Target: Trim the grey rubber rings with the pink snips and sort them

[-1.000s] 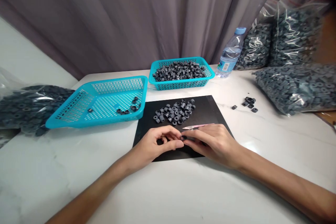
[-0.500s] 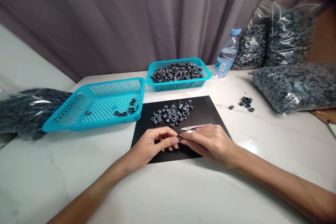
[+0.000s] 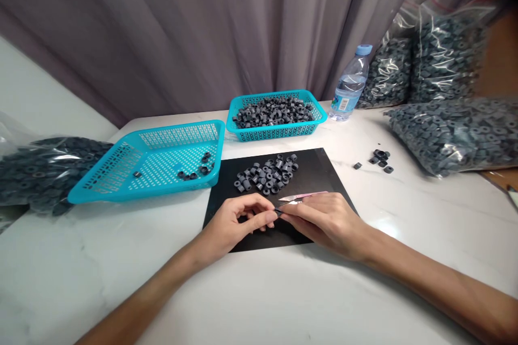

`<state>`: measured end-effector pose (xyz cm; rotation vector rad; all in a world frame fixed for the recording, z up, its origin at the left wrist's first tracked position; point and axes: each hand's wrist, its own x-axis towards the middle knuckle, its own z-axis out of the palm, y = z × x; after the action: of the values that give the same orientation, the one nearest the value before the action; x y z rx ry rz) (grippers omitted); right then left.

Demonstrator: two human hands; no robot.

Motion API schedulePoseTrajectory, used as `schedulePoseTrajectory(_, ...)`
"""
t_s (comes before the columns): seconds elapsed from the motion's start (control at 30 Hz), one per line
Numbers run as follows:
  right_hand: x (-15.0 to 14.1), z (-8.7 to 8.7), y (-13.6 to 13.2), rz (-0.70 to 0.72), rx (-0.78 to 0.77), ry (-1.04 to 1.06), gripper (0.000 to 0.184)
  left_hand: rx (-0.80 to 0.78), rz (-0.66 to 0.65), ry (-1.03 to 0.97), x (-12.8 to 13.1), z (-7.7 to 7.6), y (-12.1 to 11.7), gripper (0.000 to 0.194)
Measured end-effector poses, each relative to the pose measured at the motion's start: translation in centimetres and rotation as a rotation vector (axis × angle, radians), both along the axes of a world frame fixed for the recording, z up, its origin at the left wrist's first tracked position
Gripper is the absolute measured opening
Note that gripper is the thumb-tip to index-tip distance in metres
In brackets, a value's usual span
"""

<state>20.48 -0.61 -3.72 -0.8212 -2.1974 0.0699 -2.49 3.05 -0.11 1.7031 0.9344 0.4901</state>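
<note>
My left hand (image 3: 238, 220) pinches a small dark grey rubber ring (image 3: 278, 212) between thumb and fingers, over the black mat (image 3: 332, 172). My right hand (image 3: 332, 222) is closed close beside it, its fingertips meeting the same ring, which they mostly hide. Pink-handled thread snips (image 3: 289, 198) stick out from the right hand, their two pointed silver blades apart and aimed left. Just beyond the hands lies a loose pile of short grey rubber rings (image 3: 265, 175) on the mat.
A blue basket (image 3: 145, 194) with several rings stands at left; another blue basket (image 3: 279, 132), heaped with rings, is behind the mat. Loose rings (image 3: 379, 158), a water bottle (image 3: 348, 86) and a filled bag (image 3: 457, 135) are at right. Another filled bag (image 3: 52, 167) lies at far left.
The hands stay together at the same spot, and the ring between the fingertips appears slightly turned. The whole view has shifted very slightly.
</note>
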Motion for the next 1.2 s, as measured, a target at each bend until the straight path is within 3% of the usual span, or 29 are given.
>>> schedulePoseTrajectory(0.17, 0.1, 0.1, 0.0, 0.008, -0.111, 0.026, 0.021, -0.002, 0.064, -0.058, 0.1, 0.0, -0.2, 0.019)
schedulePoseTrajectory(0.4, 0.6, 1.0, 0.2, 0.142, -0.564, 0.209, 0.025, 0.059, 0.081, -0.092, 0.4, -0.1, -0.8, 0.021)
schedulePoseTrajectory(0.57, 1.0, 1.4, 0.4, 0.195, -0.801, 0.255, 0.033, -0.011, 0.098, -0.124, 0.5, -0.2, -0.8, 0.017)
schedulePoseTrajectory(1.2, 1.1, 1.8, 0.4, 0.192, -0.961, 0.251, 0.037, -0.152, 0.015, -0.079, 0.5, -0.2, -0.2, 0.022)
